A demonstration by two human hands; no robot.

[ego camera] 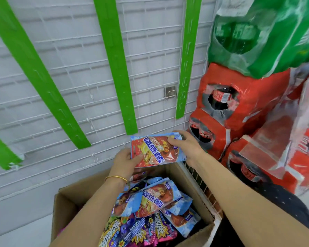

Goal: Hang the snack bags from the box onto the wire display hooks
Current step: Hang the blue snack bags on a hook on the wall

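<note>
Left hand (127,162): pinches the held snack bag's left edge, thumb on its front.
Right hand (185,144): grips its far right corner.
Held snack bag (156,150): above the cardboard box (191,182), near the white wire grid (75,86).
Box contents: more snack bags (155,198).
Right of box: red bottle packs (239,113).

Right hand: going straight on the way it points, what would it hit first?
Likely the white wire grid behind the snack bag that the right hand grips, near the lower end of the middle green strip; depth unclear.
</note>
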